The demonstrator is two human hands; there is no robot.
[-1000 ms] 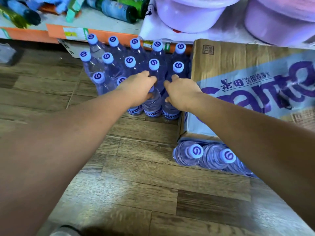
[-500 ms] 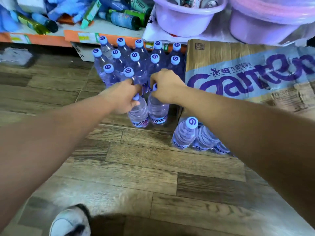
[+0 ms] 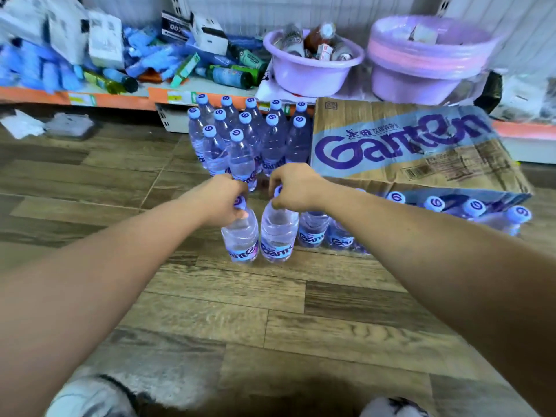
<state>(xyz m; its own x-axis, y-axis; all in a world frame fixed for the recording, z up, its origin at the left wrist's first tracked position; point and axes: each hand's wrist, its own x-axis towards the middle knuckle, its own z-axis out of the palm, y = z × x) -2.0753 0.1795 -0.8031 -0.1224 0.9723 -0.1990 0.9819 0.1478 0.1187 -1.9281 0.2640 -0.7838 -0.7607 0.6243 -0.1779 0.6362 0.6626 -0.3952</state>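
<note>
Here, in the head view, two water bottles are held by their necks. The left hand (image 3: 224,195) is curled round the cap and neck of the left bottle (image 3: 240,237). The right hand (image 3: 296,188) is curled round the cap and neck of the right bottle (image 3: 278,236). Both bottles are upright and side by side, with their labels nearly touching. Whether their bases rest on the wooden floor (image 3: 240,311) cannot be told.

Behind the hands, a block of standing bottles (image 3: 249,139) is ranged against the shelf edge (image 3: 120,99). A narrow strip of floor is left between its front row and the held pair. To the right, the cardboard carton (image 3: 406,145) is tilted, with its near edge raised over a row of packed bottles (image 3: 436,206). The nearest of these are just beside the right bottle.

Open floor is found to the left of the left bottle and in front of the pair, down to the shoes (image 3: 90,395) at the lower frame edge. On the shelf above, two lilac basins (image 3: 313,76) are set near the front edge.
</note>
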